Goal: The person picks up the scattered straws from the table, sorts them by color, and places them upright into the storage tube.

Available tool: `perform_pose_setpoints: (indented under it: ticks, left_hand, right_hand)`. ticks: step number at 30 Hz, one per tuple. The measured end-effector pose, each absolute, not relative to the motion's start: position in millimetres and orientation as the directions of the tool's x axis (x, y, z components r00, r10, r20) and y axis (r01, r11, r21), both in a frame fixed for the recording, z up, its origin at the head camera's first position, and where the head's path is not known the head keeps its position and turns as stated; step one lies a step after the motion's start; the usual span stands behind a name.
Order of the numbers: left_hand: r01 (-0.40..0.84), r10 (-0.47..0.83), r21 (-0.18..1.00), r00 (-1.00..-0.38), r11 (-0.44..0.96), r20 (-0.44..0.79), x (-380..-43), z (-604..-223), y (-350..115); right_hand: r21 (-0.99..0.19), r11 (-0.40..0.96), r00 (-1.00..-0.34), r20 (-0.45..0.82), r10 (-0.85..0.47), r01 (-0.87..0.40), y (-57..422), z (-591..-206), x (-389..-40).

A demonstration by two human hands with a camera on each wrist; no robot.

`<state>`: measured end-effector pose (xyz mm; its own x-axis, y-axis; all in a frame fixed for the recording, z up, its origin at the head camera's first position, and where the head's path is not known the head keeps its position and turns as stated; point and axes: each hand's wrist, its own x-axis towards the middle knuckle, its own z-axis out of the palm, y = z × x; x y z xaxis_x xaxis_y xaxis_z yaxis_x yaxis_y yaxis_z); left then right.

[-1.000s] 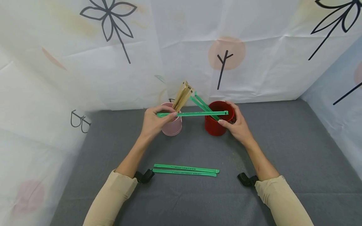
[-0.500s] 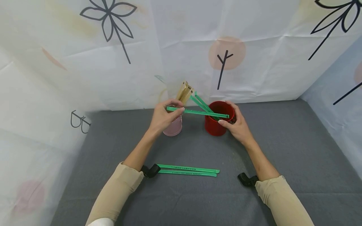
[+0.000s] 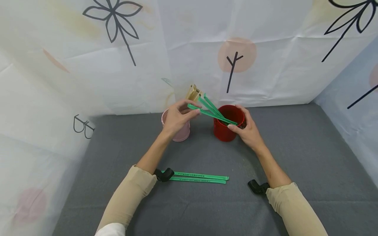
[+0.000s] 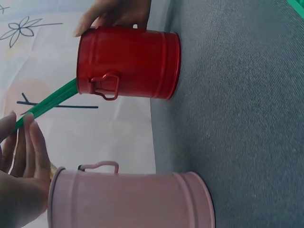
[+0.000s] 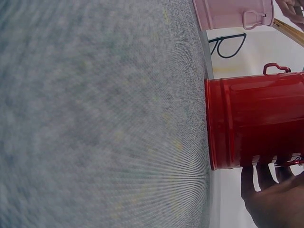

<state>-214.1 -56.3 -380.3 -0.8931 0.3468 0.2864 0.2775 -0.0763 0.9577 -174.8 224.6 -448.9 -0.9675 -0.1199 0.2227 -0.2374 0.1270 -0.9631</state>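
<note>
My left hand point(image 3: 178, 118) pinches one end of a slim green wrapped stick point(image 3: 217, 116). The stick slants down to the right, its far end over the mouth of the red metal bucket point(image 3: 222, 133). Two more green sticks point(image 3: 210, 105) lean out of that bucket toward the left. Around the bucket's right side my right hand point(image 3: 249, 133) grips it, thumb near the front rim; the right wrist view has its fingers point(image 5: 262, 176) against the wall. Partly behind my left hand stands a pink bucket point(image 3: 182, 133), with tan packets point(image 3: 193, 93) rising from it.
Two green sticks point(image 3: 200, 177) lie side by side on the grey cloth point(image 3: 206, 209) nearer the front, partly covered by the left wrist camera point(image 3: 164, 174). A white printed curtain point(image 3: 189, 59) hangs behind the buckets.
My left hand has moved right, from over the pink bucket toward the red one, and the pinched stick has tilted, its far end lower. The right hand keeps its grip on the red bucket.
</note>
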Motion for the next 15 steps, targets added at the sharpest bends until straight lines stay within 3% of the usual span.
perform_pose_setpoints:
  ticks: [15]
  left_hand:
    - [0.300, 0.264, 0.954, -0.921, 0.011, 0.287, -218.8, -383.9, -25.1]
  right_hand:
    - [-0.959, 0.159, -0.969, 0.216, -0.120, -0.233, 226.8, -449.2, -175.2]
